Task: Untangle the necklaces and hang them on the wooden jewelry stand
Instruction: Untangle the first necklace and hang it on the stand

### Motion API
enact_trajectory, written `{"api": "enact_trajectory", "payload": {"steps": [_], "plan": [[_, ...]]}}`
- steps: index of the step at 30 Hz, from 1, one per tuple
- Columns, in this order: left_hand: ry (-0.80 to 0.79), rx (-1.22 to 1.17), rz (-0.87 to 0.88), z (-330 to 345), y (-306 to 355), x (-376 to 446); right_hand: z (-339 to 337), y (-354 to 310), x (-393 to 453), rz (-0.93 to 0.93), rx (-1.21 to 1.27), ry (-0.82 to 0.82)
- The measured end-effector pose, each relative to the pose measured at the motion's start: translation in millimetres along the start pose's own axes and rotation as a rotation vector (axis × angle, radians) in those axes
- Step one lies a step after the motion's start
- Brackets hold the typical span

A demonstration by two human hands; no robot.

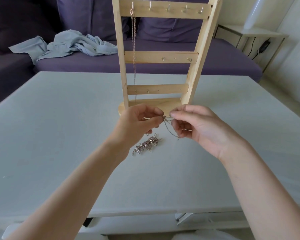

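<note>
**A:** What's the stand made of?

**B:** From my feed, the stand [160, 54] is pale, unfinished-looking wood: two uprights, three flat crossbars and a rounded base, sitting on the far middle of the table [59, 135]. Small metal hooks stick out of the bars. A thin rose-coloured necklace [134, 49] hangs straight down from the top-left hook.

**A:** And the hands?

**B:** Both are raised just in front of the base. The left hand [139, 122] pinches a fine silvery chain [170, 126] between thumb and fingers. The right hand [197, 125] pinches the same chain at the top, close beside the left fingertips, and the chain loops down across its curled fingers, with a tiny clasp dangling at the end.

**A:** The rest of the necklaces?

**B:** A knotted clump [147, 144] of silvery links and clasps lies on the table just below the left hand. I can't tell whether the held chain joins it.

**A:** Any writing?

**B:** None I can read. The table is smooth, matte and pale grey. Behind it is a purple fabric sofa [163, 64] with a crumpled light-blue cloth [73, 44] on it.
</note>
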State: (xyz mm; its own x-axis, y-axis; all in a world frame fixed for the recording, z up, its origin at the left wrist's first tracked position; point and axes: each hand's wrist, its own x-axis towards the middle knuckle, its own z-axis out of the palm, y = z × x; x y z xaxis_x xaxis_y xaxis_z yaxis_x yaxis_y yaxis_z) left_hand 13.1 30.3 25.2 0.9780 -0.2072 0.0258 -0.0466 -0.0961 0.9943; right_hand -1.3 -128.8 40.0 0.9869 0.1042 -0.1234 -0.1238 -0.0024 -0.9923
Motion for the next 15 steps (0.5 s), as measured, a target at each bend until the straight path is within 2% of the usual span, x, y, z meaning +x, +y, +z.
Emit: {"api": "enact_trajectory", "payload": {"steps": [5,15], "plan": [[0.014,0.036,0.080,1.9,2.6,-1.4,2.6,1.8,-0.2,0.028,-0.092,-0.010],[-0.007,0.059,0.125,1.0,-1.1,0.7,4.4,4.9,2.9,0.027,-0.177,0.043]]}}
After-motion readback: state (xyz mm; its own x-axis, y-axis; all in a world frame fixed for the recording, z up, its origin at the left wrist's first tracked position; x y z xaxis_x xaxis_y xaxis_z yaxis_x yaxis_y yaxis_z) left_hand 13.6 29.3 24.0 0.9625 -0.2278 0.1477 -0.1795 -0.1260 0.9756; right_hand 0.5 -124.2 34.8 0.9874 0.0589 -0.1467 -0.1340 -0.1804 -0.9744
